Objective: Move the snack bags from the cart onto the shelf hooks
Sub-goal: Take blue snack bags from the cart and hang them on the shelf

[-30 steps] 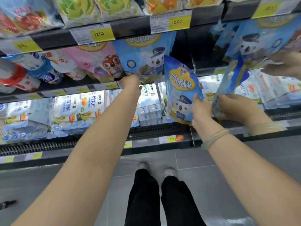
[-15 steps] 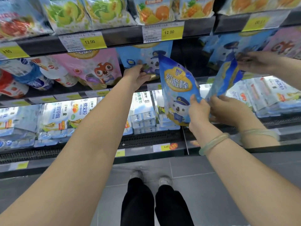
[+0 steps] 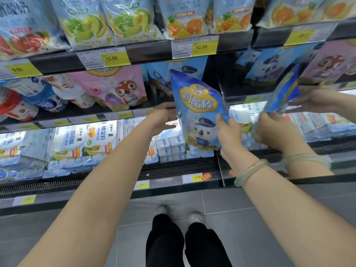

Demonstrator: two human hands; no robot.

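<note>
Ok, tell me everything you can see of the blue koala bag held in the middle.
The blue koala bag is a glossy, crinkled plastic pouch: a yellow oval with white characters on top, a cartoon koala in a dark cap below. It tilts, top leaning left, in front of the shelves. The right hand grips its lower right edge; the left hand is open beside its left edge, contact unclear.

We record the right hand (image 3: 229, 132) gripping a glossy blue plastic snack bag (image 3: 198, 112) by its lower right edge. Left of that grip, the left hand (image 3: 163, 117) hovers beside the bag, fingers relaxed.
</note>
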